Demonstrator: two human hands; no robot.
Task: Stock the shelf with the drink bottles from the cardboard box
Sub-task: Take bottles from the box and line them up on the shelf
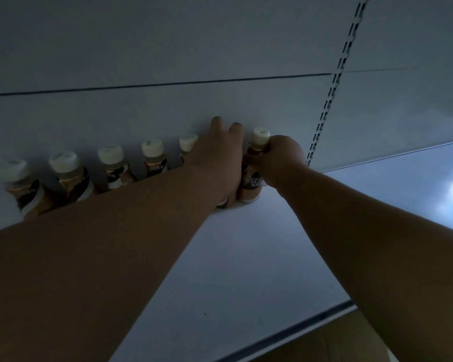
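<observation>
Several brown drink bottles (110, 165) with cream caps stand in a row along the back wall of a white shelf (246, 257). My left hand (217, 158) wraps around a bottle at the row's right end; that bottle is almost fully hidden by the hand, only its base showing. Right beside it, my right hand (283, 158) grips the neck of another bottle (254, 178), which stands upright on the shelf with its cream cap above my fingers. The cardboard box is out of view.
A slotted metal upright (330, 92) runs up the back panel just right of my right hand. Bare shelf surface extends to the right and toward the front edge (298, 330). The scene is dim.
</observation>
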